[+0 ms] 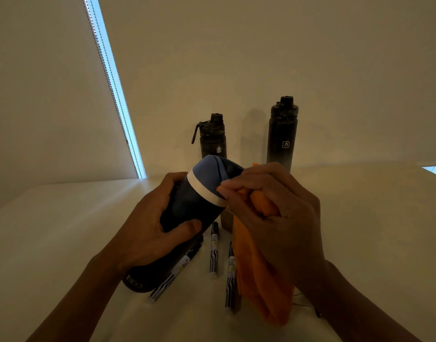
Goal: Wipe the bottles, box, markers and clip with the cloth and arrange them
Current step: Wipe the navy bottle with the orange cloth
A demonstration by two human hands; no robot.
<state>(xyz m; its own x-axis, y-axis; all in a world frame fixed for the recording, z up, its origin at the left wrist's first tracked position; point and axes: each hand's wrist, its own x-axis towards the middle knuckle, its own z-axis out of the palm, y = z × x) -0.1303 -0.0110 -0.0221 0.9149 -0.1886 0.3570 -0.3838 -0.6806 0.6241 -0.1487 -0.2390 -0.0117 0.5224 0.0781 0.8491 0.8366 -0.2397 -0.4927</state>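
Bottle (pixel 194 206) is gripped round its dark body by the left hand (pixel 145 225) and held tilted above the table (pixel 64 230), so that its white band (pixel 204 191) is presented to the orange cloth (pixel 259 267) (bunched in the curled fingers of the right hand (pixel 281 213)).

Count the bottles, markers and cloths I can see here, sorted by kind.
Bottles: 3 (dark bottle with blue cap, held; short black bottle; tall black bottle)
White striped markers: 3
Orange cloth: 1
Total: 7
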